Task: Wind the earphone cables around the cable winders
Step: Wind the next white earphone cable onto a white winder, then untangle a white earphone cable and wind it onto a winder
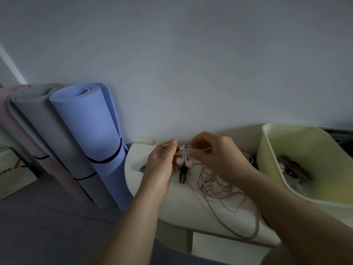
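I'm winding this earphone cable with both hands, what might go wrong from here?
1. The loose earphone cable lies in crossed loops on the table; pulling more in may tighten a knot.
2. One loop hangs over the table edge and could drag the pile off.
3. The pliers lie below the left hand and right hand, beside the pile; the cable may snag on them.

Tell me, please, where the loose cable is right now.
In the head view, the cable lies tangled on the white table, under the right hand and left of the cream bin.
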Demonstrator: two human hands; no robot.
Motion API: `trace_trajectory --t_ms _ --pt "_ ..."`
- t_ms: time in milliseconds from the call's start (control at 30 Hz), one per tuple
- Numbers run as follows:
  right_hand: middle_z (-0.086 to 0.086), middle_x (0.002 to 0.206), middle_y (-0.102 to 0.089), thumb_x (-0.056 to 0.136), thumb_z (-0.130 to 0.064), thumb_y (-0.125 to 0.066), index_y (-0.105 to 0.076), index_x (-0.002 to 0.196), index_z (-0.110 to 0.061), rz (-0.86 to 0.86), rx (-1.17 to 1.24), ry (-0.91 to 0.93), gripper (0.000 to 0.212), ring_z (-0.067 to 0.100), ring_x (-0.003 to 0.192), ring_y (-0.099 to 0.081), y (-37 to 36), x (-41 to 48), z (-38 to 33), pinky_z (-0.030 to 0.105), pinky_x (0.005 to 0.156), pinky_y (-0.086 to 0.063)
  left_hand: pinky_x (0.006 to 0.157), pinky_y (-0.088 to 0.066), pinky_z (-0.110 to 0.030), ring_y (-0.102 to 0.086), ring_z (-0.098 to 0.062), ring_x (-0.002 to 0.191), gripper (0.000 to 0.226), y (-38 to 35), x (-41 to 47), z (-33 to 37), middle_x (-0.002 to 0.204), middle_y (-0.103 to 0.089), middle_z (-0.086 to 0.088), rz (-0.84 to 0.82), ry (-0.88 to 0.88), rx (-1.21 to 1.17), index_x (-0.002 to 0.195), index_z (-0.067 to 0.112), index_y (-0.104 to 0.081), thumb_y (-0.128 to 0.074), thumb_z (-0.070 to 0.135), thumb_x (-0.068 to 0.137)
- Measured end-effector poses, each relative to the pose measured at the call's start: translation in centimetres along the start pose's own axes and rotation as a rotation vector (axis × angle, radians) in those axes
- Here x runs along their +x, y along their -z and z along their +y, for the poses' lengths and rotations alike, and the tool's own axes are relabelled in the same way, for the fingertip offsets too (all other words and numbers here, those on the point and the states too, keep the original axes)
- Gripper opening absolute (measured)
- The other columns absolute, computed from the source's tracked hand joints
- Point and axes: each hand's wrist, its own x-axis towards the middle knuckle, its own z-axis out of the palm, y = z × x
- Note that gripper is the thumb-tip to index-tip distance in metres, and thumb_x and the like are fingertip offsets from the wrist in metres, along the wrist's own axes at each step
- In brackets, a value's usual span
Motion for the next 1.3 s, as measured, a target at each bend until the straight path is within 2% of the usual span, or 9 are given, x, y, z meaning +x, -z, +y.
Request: trace_trajectory --t_ms 133,267,433,600,733,900,1033,1167,1300 --pt "-0.007 0.089 -0.067 0.083 -0.024 -0.072 -0.067 0.106 -0.016 0.074 -0.039 -0.013 0.025 0.007 0.082 -0.064 3.4 -2.4 0.4 0.017 0.078 -0.05 0.066 -0.055 -0.024 -0.063 -0.009 0.065 0.011 -3.4 -2.6 0.0 0.061 -0.063 0.004 -0.109 -0.015 -0.042 0.09 0.011 -0.062 -0.055 0.017 0.096" --pt "-0.006 0.087 -0.067 0.082 -0.023 -0.073 -0.067 0.102 -0.017 0.139 -0.012 -0.107 0.022 0.007 0.078 -0.064 6.5 -4.7 1.7 0.008 0.069 -0.045 0.063 -0.053 -0.024 -0.068 -0.012 0.07 0.003 -6.7 -4.1 -0.4 0.078 -0.069 -0.005 -0.226 -0.01 -0.049 0.093 0.007 -0.062 -0.06 0.007 0.092" --pt "-0.003 0.097 -0.065 0.082 -0.02 -0.072 -0.063 0.105 -0.023 0.128 0.092 -0.228 0.024 0.012 0.08 -0.065 10.1 -8.1 4.1 0.022 0.066 -0.053 0.056 -0.054 -0.023 -0.062 -0.013 0.06 0.008 -11.2 -6.0 -1.1 0.076 -0.064 -0.008 -0.307 0.144 -0.084 0.098 0.002 -0.061 -0.059 0.001 0.09" --pt "-0.004 0.095 -0.065 0.086 -0.018 -0.068 -0.063 0.113 -0.024 0.186 0.094 -0.3 0.028 0.009 0.081 -0.064 12.0 -9.6 6.0 0.019 0.063 -0.052 0.056 -0.055 -0.021 -0.062 -0.012 0.064 0.032 -14.6 -6.5 -1.8 0.079 -0.064 -0.008 -0.338 0.207 -0.105 0.122 0.0 -0.051 -0.05 -0.011 0.092" --pt "-0.006 0.085 -0.065 0.089 -0.014 -0.062 -0.066 0.113 -0.019 0.322 0.049 -0.345 0.024 0.006 0.075 -0.058 12.2 -9.6 7.5 0.008 0.061 -0.042 0.061 -0.054 -0.02 -0.062 -0.013 0.068 0.027 -17.2 -6.3 -1.6 0.085 -0.064 -0.01 -0.374 0.181 0.039 0.106 0.003 -0.057 -0.045 -0.016 0.091" --pt "-0.002 0.096 -0.062 0.096 -0.015 -0.051 -0.059 0.124 -0.017 0.459 0.078 -0.505 0.029 0.007 0.07 -0.055 13.0 -9.6 9.2 0.021 0.056 -0.042 0.083 -0.051 -0.025 -0.059 -0.009 0.09 0.019 -19.1 -5.7 -2.0 0.106 -0.063 -0.001 -0.449 0.101 0.377 0.115 0.013 -0.059 -0.049 0.01 0.099" --pt "0.01 0.137 -0.045 0.099 -0.018 -0.044 -0.049 0.135 -0.016 0.517 0.014 -0.627 0.037 0.026 0.106 -0.053 13.5 -9.2 9.8 0.028 0.083 -0.041 0.1 -0.039 -0.025 -0.052 -0.009 0.117 0.039 -17.6 -5.0 -2.8 0.13 -0.055 0.008 -0.45 -0.042 0.611 0.14 0.017 -0.047 -0.046 0.018 0.101" --pt "0.007 0.137 -0.046 0.097 -0.016 -0.042 -0.048 0.135 -0.017 0.485 -0.046 -0.553 0.039 0.033 0.114 -0.052 12.0 -8.4 8.9 0.044 0.096 -0.045 0.103 -0.045 -0.033 -0.058 -0.011 0.113 0.037 -13.8 -3.6 -3.1 0.125 -0.059 0.011 -0.373 -0.08 0.686 0.135 0.025 -0.053 -0.048 0.016 0.099" --pt "0.0 0.108 -0.066 0.096 -0.013 -0.05 -0.065 0.116 -0.013 0.396 -0.045 -0.343 0.026 0.011 0.095 -0.058 9.7 -7.0 6.5 0.017 0.079 -0.041 0.103 -0.046 -0.039 -0.06 -0.014 0.112 0.03 -9.4 -2.1 -2.8 0.122 -0.064 0.006 -0.295 -0.079 0.744 0.127 0.026 -0.058 -0.052 0.019 0.098"
